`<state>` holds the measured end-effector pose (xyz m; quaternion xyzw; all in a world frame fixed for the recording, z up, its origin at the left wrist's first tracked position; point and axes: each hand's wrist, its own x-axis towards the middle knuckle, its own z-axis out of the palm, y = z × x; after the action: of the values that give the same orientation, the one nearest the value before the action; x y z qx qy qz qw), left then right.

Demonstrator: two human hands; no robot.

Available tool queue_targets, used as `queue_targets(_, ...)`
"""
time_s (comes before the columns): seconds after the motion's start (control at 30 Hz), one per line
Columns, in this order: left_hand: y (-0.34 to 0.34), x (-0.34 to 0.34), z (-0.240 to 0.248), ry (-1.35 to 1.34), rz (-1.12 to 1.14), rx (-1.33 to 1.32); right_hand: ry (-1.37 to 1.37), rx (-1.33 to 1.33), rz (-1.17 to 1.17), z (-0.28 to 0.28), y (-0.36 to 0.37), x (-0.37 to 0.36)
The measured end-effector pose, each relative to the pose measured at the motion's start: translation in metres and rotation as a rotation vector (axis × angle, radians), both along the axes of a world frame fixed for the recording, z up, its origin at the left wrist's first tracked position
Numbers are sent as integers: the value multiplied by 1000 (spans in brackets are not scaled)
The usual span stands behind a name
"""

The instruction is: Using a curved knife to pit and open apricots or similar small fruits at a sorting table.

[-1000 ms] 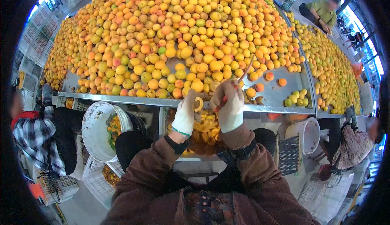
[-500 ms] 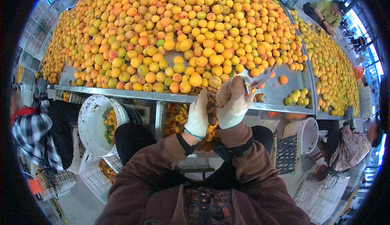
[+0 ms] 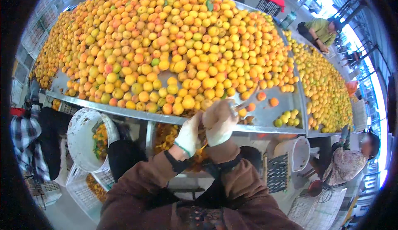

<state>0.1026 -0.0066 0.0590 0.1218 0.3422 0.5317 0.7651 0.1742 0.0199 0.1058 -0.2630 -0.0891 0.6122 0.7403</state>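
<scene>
My left hand (image 3: pixel 188 135), in a white glove, is closed at the table's front rim, its fingers against my right hand; whatever it holds is hidden. My right hand (image 3: pixel 219 124), gloved too and blurred, is closed around a small knife (image 3: pixel 245 101) whose thin blade points up and right over the tabletop. Beyond both hands spreads a big heap of yellow-orange apricots (image 3: pixel 166 43) on a metal table (image 3: pixel 269 114). Below my hands, a container of split apricot pieces (image 3: pixel 165 141) shows between my knees.
A white bucket (image 3: pixel 78 134) with fruit scraps and leaves stands at left, above a white crate (image 3: pixel 78 192). To the right are a dark crate (image 3: pixel 277 174) and another white bucket (image 3: pixel 301 153). People sit at left, right and the far side. Green-yellow apricots (image 3: pixel 286 119) lie apart.
The whole view has shifted, showing more of the far side, including another person's gloved hands. My hands stay together at the rim, with the knife still in my right hand.
</scene>
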Motion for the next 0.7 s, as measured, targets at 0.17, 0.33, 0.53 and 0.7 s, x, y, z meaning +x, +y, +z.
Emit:
queue_targets(0.17,3,-19,-18,-231,-178,-105,-784,208,48,-43,-8,-2)
queue_targets(0.33,14,-22,-13,-195,-154,-212,-975,218,-150,-28,-6,-6)
queue_targets(0.53,6,-42,-2,248,-179,243,-1042,-80,68,10,7,32)
queue_targets(0.7,15,-33,-26,116,62,297,-1903,424,169,0,-11,16)
